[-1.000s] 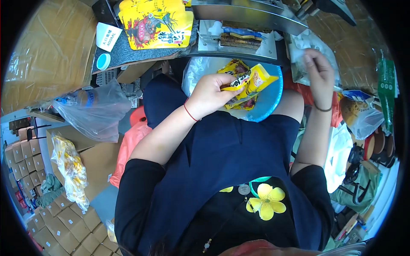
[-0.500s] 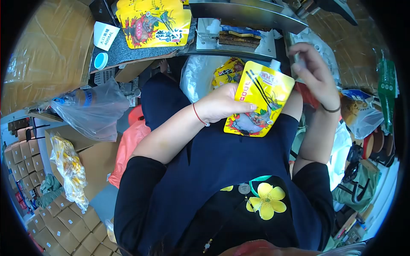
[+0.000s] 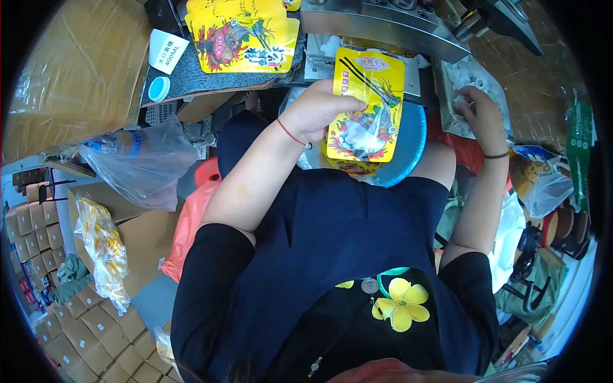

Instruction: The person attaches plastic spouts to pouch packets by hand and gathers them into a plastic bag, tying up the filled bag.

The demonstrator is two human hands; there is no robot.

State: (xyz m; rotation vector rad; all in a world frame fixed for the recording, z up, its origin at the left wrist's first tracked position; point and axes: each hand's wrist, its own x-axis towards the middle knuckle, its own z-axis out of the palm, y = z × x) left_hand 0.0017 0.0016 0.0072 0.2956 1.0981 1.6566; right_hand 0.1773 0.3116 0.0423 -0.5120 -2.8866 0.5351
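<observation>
My left hand (image 3: pixel 313 112) grips a yellow printed pouch (image 3: pixel 365 108) by its left edge, thumb on the front. The pouch stands nearly upright above a blue round basin (image 3: pixel 414 137), its top in front of the metal machine's base. A small white piece (image 3: pixel 421 61) shows beside its upper right corner; whether it is joined to the pouch I cannot tell. Over at the right, my right hand (image 3: pixel 483 120) is at a tray of small white plastic parts (image 3: pixel 480 78). Its fingers are bent together round something too small to make out.
Several flat yellow pouches (image 3: pixel 242 45) lie stacked on the worktop beside a white label card (image 3: pixel 168 51) and a blue-rimmed cap (image 3: pixel 159 89). A metal machine (image 3: pixel 383 29) overhangs the work area. Cardboard boxes (image 3: pixel 96 332) fill the lower left.
My left hand has raised the pouch up and left toward the machine, turning it more upright. My right hand has moved from near the pouch's spout to the parts tray. The basin shows more.
</observation>
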